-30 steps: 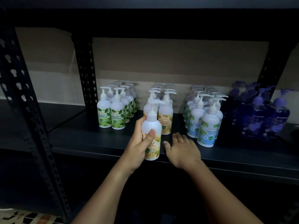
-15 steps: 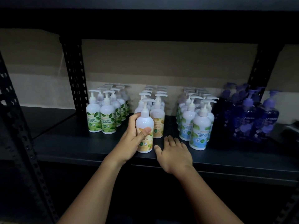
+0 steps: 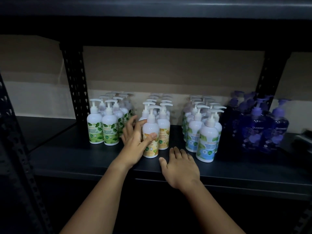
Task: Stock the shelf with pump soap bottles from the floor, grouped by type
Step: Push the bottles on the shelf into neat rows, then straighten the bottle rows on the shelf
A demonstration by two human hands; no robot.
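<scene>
A white pump bottle with a yellow label (image 3: 150, 128) stands upright on the black shelf board (image 3: 76, 154), at the front of the yellow-label group (image 3: 164, 132). My left hand (image 3: 133, 142) holds it from the left, thumb across the label and index finger against its shoulder; the other fingers spread out behind. My right hand (image 3: 180, 164) rests flat on the shelf's front edge, just right of the bottle, holding nothing. The green-label group (image 3: 109, 130) stands to the left.
White bottles with blue labels (image 3: 207, 141) stand right of the yellow group, and dark purple pump bottles (image 3: 256, 130) fill the far right. Black perforated uprights (image 3: 75, 81) frame the bay. Another shelf board (image 3: 152, 7) hangs overhead.
My left hand moved the yellow-label bottle back along the shelf, up against the yellow group, and its outer fingers have spread. My right hand has stayed flat on the shelf edge.
</scene>
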